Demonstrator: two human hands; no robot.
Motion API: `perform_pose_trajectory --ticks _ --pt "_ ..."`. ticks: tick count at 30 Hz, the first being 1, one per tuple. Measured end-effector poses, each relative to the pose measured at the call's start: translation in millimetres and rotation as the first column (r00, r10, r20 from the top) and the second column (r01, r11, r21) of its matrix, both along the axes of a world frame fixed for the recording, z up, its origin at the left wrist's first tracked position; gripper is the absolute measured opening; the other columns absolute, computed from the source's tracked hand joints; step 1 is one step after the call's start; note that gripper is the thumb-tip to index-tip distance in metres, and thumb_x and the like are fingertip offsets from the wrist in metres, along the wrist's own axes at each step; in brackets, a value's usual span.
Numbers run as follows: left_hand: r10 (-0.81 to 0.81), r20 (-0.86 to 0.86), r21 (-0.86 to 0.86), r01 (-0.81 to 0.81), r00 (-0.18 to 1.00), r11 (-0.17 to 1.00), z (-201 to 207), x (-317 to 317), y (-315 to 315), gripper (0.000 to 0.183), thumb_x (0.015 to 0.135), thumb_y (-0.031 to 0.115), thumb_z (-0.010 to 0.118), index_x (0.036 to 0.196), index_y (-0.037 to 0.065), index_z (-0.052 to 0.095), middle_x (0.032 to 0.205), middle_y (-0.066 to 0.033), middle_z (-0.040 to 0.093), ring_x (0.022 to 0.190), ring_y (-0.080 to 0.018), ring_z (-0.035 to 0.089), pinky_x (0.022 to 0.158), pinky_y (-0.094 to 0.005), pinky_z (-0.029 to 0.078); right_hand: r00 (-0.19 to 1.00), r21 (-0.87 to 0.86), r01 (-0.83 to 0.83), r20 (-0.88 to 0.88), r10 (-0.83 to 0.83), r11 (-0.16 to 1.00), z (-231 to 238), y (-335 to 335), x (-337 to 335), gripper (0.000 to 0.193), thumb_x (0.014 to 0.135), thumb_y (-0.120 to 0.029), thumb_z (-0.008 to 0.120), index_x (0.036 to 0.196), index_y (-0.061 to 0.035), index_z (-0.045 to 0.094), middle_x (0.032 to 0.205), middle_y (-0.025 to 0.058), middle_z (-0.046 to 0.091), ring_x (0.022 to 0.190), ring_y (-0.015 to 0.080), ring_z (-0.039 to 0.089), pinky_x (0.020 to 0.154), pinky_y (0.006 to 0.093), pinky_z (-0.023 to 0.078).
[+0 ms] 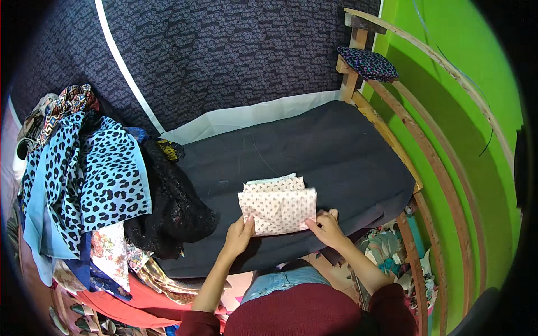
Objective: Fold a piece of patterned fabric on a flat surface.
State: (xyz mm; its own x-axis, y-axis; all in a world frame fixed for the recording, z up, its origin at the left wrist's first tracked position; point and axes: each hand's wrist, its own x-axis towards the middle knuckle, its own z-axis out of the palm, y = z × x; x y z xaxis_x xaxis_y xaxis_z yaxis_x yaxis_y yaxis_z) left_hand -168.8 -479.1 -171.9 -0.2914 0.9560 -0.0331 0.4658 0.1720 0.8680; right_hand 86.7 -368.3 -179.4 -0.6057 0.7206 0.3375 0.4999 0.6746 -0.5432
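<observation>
A folded piece of cream fabric (280, 210) with a small dark print lies on the dark cloth-covered table (314, 145), near its front edge. Its far side shows several stacked layers. My left hand (239, 235) grips its near left corner, thumb on top and fingers tucked underneath. At the near right corner, my right hand (327, 228) pinches the edge between thumb and fingers. Part of the fingers of both hands is hidden.
At left is a heap of fabrics, with a blue leopard-print cloth (115, 173) and a black lacy cloth (174, 201). A wooden rack (417, 129) stands along the green wall, a small folded dark patterned cloth (368, 64) on it. Dark patterned curtain (235, 50) hangs behind.
</observation>
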Motion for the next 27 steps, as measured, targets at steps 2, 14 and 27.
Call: perform_pose_trajectory --ticks 2,14,27 --pt "0.087 -0.018 0.013 -0.087 0.996 0.996 0 2 8 0.045 0.096 0.036 0.037 0.093 -0.004 0.056 0.075 -0.0229 0.06 0.071 -0.039 0.059 0.067 -0.0422 0.044 0.991 -0.266 0.044 -0.112 -0.076 0.963 7 3 -13 0.03 0.084 -0.032 0.062 0.076 -0.0033 0.064 0.059 0.0092 0.059 0.056 0.0201 0.051 0.064 0.0362 0.035" --pt "0.135 0.52 0.206 -0.277 0.844 0.939 -18 14 4 0.028 0.09 0.02 0.058 0.096 -0.007 0.06 0.084 -0.0076 0.066 0.074 -0.0055 0.058 0.063 -0.0228 0.046 0.932 -0.51 0.155 -0.209 -0.297 0.846 -4 6 -28 0.033 0.087 -0.033 0.058 0.077 -0.0014 0.062 0.06 0.0088 0.063 0.049 0.0163 0.058 0.056 0.0301 0.043" --pt "0.289 0.24 0.094 -0.319 0.927 0.943 -4 16 20 0.026 0.089 0.019 0.057 0.093 -0.007 0.057 0.067 -0.0055 0.058 0.06 -0.0078 0.053 0.051 -0.0239 0.044 0.927 -0.347 0.31 -0.096 -0.362 0.885 3 12 -42 0.031 0.087 -0.028 0.058 0.081 0.0018 0.063 0.059 0.0146 0.062 0.051 0.019 0.06 0.051 0.0319 0.042"
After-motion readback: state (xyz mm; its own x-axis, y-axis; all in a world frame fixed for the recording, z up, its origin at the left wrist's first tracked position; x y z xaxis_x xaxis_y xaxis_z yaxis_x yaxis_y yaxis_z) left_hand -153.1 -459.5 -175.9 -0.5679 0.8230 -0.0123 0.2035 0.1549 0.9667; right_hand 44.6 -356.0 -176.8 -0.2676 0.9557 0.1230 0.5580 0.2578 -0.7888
